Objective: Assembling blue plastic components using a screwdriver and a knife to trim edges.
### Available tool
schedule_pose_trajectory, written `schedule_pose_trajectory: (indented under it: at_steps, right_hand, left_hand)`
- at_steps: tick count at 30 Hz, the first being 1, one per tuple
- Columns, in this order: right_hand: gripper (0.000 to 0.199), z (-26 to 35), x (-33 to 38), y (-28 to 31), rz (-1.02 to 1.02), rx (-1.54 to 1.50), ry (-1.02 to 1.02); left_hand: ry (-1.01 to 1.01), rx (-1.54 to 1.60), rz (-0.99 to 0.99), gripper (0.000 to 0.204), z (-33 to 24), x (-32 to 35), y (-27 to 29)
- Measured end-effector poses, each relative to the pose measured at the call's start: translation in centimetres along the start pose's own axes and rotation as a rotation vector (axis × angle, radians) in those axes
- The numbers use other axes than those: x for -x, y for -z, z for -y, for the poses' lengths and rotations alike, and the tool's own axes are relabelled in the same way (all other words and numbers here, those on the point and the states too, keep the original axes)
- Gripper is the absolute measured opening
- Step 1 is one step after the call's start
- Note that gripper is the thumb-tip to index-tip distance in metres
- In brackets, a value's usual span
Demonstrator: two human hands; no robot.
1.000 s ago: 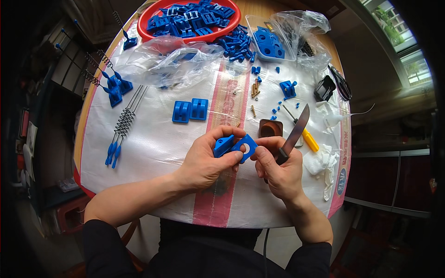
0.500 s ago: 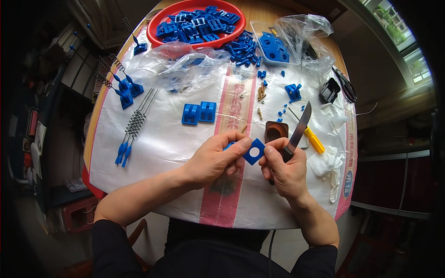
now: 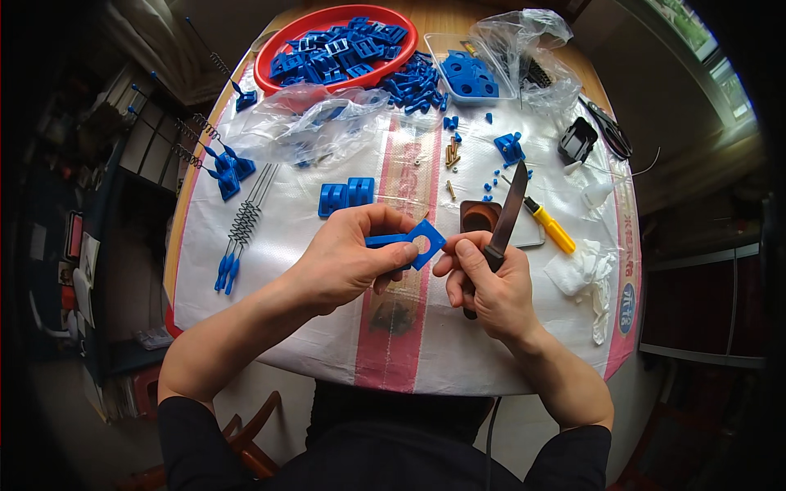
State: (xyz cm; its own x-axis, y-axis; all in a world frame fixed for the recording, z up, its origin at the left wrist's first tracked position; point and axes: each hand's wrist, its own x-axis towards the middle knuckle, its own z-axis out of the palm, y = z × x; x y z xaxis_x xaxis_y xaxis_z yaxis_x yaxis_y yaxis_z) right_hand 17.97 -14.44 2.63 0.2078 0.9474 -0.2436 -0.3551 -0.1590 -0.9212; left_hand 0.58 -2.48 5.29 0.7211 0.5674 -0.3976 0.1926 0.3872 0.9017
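Both hands' grip works above a white woven sheet [image 3: 270, 245] covering the wooden table [image 3: 458, 16].

Wooden table [image 3: 458, 18], bright window [image 3: 696, 41], dark shelving [image 3: 123, 147] left.

Bare white sheeting on the tabletop [image 3: 270, 270] lies open left of the left hand [image 3: 348, 266] and below both hands. Ahead, the blue block pair [image 3: 346, 196], brown cup [image 3: 479, 217] and yellow-handled tool [image 3: 550, 227] crowd the way. The right hand [image 3: 491, 286] holds the knife [image 3: 506, 214] blade upward. Farther back, plastic bags [image 3: 311, 123] and the red bowl [image 3: 270, 78] block reach.
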Motion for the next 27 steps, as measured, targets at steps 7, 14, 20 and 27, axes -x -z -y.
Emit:
schedule_pose_trajectory:
  at_steps: [7, 14, 20, 27]
  right_hand:
    - [0.017, 0.2, 0.1, -0.1, -0.043, 0.117, -0.008]
    - [0.016, -0.1, 0.0, 0.1, -0.084, 0.085, 0.001]
    - [0.017, -0.3, 0.0, 0.0, -0.085, 0.107, 0.033]
    - [0.019, -0.1, 0.3, -0.1, -0.063, 0.134, 0.003]
  left_hand:
    - [0.056, -0.089, 0.043, 0.031, -0.2, -0.1, -1.0]
    - [-0.26, -0.575, -0.211, 0.023, -2.4, -4.5, 3.0]
    - [-0.456, -1.049, -0.307, 0.024, -3.0, -9.0, 5.2]
    - [-0.702, -1.339, -0.412, 0.017, -1.9, -9.7, 5.2]
